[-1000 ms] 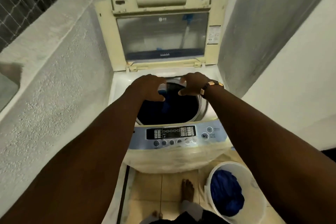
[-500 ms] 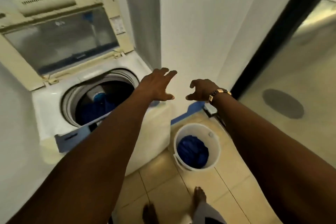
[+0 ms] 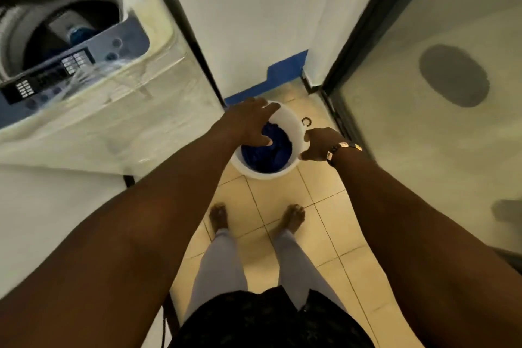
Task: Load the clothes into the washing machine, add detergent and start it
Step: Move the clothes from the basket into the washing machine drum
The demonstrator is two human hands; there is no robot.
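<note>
A white bucket stands on the tiled floor in front of my feet, with dark blue clothes bunched inside. My left hand hovers over the bucket's left side with fingers spread, and its thumb and fingertips touch the blue cloth. My right hand, with a watch on the wrist, curls around the bucket's right rim. The top-loading washing machine stands at the upper left. Its drum is uncovered, blue cloth shows inside, and its control panel faces me.
A white wall with a blue base strip rises just behind the bucket. A dark door frame and a glass panel close off the right side. My bare feet stand on beige tiles close behind the bucket.
My view has swung from the drum down to the floor. Both hands left the washer opening and dropped to the bucket, the left onto the blue clothes and the right onto the rim.
</note>
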